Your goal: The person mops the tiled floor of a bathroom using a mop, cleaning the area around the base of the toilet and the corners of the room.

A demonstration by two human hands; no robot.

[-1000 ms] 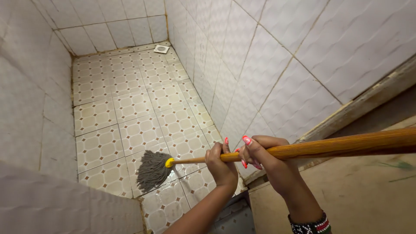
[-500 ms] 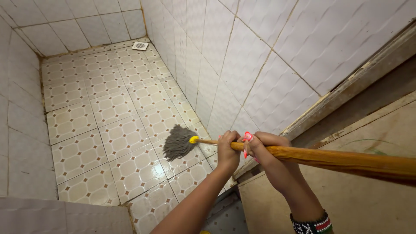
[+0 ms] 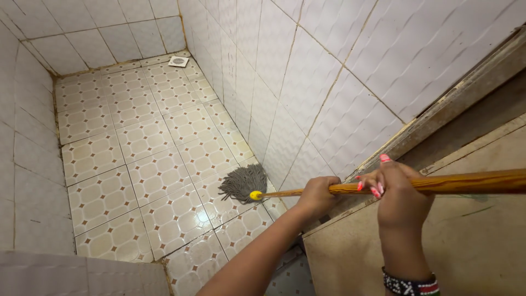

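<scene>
I hold a mop with a long wooden handle (image 3: 466, 182) across the lower right of the head view. My left hand (image 3: 319, 194) grips the handle nearer the head; my right hand (image 3: 395, 189), with pink nails and a beaded wristband, grips it farther back. The grey string mop head (image 3: 244, 182), joined by a yellow socket (image 3: 255, 195), rests on the wet patterned floor tiles (image 3: 142, 148) close to the right wall.
White tiled walls (image 3: 307, 71) enclose the small room. A square floor drain (image 3: 178, 61) sits in the far corner. A worn door frame (image 3: 449, 109) and a brown door (image 3: 482, 241) stand at the right. A low tiled ledge (image 3: 71, 274) lies at bottom left.
The mop head has moved to the right across the floor toward the right wall. Both hands kept their grip on the handle.
</scene>
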